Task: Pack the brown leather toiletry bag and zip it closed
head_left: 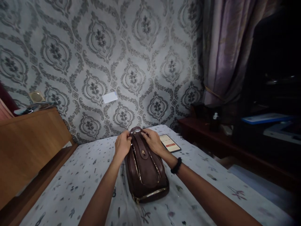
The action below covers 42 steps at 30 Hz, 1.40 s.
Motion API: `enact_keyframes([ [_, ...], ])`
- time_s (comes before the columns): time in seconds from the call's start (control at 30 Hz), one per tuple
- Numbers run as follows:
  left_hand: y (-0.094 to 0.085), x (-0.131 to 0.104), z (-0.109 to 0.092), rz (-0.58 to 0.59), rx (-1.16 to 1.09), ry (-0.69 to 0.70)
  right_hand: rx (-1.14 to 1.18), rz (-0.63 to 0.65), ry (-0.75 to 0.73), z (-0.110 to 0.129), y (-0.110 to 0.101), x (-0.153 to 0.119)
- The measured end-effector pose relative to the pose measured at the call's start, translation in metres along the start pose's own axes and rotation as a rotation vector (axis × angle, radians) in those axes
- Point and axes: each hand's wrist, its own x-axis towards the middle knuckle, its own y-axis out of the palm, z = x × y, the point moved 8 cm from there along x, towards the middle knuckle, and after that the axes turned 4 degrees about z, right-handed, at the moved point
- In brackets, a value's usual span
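Note:
A dark brown leather bag point(144, 169) with gold zippers lies on a bed covered by a white patterned sheet point(70, 188). My left hand point(122, 144) grips the far end of the bag on its left side, fingers pinched at the zipper. My right hand point(152, 139) holds the same far end from the right, fingers curled over the top. A black bracelet point(176, 165) is on my right wrist. Just right of my right hand, a phone point(169, 142) lies on the sheet with its screen lit.
A wooden headboard or cabinet point(28, 147) stands at the left. Patterned grey wallpaper point(131, 62) is behind the bed. A dark wooden table point(211, 135) with small items and a purple curtain point(225, 47) are at the right.

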Motion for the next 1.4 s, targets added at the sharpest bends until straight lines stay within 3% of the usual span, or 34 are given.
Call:
enact_keyframes([
  [0.23, 0.002, -0.022, -0.006, -0.048, -0.072, -0.023, 0.047, -0.03, -0.031, 0.004, -0.001, -0.001],
  [0.67, 0.001, -0.027, -0.011, -0.135, -0.127, -0.056, 0.189, -0.154, 0.002, 0.006, -0.008, -0.008],
  [0.9, 0.001, -0.029, -0.009, -0.167, -0.137, -0.079, 0.208, -0.117, -0.018, 0.011, -0.013, -0.011],
  [1.17, 0.005, -0.028, -0.004, -0.171, -0.207, -0.107, 0.141, 0.012, -0.005, 0.003, -0.01, -0.01],
  [1.4, 0.007, -0.027, 0.005, -0.155, -0.348, -0.124, 0.04, 0.02, -0.035, 0.019, -0.013, -0.017],
])
